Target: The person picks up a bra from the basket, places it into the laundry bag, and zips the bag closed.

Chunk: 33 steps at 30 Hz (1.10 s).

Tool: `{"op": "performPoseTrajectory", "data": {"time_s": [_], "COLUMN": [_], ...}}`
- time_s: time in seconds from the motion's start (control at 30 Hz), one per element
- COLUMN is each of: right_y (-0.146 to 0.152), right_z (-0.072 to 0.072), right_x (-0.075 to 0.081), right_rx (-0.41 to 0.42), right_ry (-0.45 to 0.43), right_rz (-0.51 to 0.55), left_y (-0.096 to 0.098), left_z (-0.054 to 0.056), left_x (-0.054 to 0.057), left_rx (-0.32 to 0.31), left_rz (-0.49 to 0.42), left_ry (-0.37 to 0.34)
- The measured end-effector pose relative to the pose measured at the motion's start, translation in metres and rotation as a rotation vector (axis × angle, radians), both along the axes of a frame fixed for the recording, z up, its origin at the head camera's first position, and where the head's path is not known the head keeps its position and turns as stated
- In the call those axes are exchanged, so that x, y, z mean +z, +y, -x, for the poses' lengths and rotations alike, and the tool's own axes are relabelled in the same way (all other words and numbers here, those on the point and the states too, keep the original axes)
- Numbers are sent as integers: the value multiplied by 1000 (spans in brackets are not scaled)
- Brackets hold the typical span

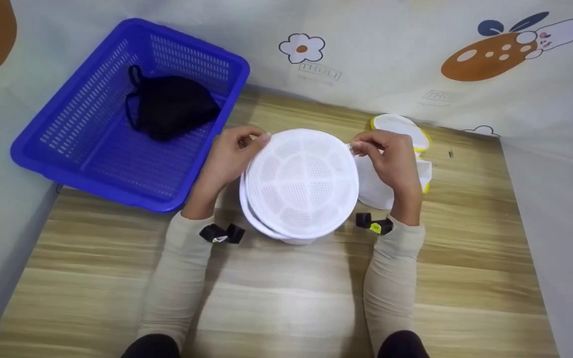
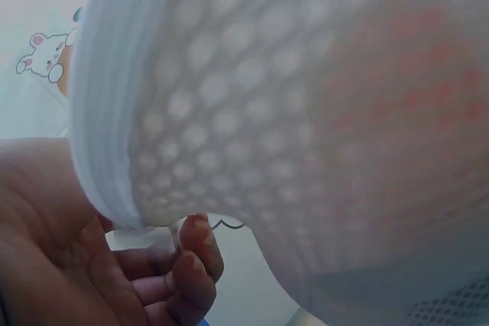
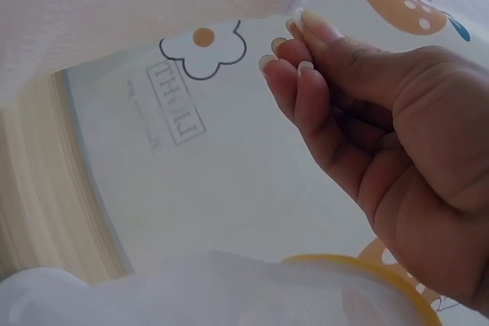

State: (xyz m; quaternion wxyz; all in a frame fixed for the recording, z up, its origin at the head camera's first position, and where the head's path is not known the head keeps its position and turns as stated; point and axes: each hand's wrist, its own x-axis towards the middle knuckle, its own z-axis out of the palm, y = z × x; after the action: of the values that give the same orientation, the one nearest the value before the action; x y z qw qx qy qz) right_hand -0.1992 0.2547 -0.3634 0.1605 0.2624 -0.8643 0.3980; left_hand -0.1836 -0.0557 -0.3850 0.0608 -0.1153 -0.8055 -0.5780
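A round white mesh laundry bag (image 1: pixel 302 184) is held between the two hands, its ribbed circular lid facing up. A second white rim shows just below the lid along its left side. My left hand (image 1: pixel 232 154) pinches the bag's upper left edge. In the left wrist view the thumb is hidden behind the white edge band (image 2: pixel 107 97), and the fingers (image 2: pixel 199 246) curl under the mesh. At the upper right edge my right hand (image 1: pixel 388 154) pinches a small piece of the rim between thumb and fingertips. Reddish marks show through the mesh in the left wrist view.
White mesh bags with yellow trim (image 1: pixel 401 130) lie behind the right hand. On the left stands a blue plastic basket (image 1: pixel 132 199) with a black cloth item with loops (image 1: pixel 174 104) in it. Patterned sheeting (image 1: pixel 366 54) borders the wood-grain tabletop (image 1: pixel 470 278).
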Motion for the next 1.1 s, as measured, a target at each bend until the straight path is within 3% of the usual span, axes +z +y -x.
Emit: {"op": "performPoseTrajectory", "data": {"time_s": [0.17,0.47,0.63,1.1], "right_y": [-9,-20,-22,-19], "right_z": [3,7,7,3], "right_x": [-2,-6,-8,-5], "right_rx": [4,33,49,50], "right_ry": [29,59,86,53], "right_rz": [-12,-2,-5,-11], "left_y": [1,5,5,5], "left_z": [0,-1,-1,1], "left_x": [0,0,-1,-3], "left_rx": [-5,-90,-128,-55], "left_rz": [-43,-47,-63,-36], "left_ry": [-5,-117,-103,-69]}}
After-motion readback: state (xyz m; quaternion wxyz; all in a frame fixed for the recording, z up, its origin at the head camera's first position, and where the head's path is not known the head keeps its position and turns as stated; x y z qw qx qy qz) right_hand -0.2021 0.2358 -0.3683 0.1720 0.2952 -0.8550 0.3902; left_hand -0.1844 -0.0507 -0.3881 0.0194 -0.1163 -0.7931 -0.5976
